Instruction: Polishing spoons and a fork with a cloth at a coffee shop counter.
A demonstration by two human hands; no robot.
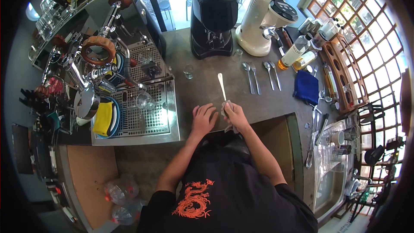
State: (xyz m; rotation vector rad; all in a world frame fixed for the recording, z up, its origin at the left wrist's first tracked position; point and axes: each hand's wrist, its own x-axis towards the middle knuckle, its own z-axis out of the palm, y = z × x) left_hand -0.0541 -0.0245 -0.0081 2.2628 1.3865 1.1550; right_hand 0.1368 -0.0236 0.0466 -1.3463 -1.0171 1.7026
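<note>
My right hand is closed around a crumpled greyish cloth and the lower end of a metal utensil, whose slim handle points away from me; its covered end is hidden. My left hand rests at the counter's front edge with fingers spread, holding nothing. Beyond them on the dark counter lie two spoons and two forks, set in side-by-side pairs. A small clear glass stands to the left of the utensil.
An espresso machine with a perforated drip tray stands at left, near a folded yellow cloth. Behind are a black grinder and a cream grinder. At right are bottles, a blue cloth, a wooden rack and a sink.
</note>
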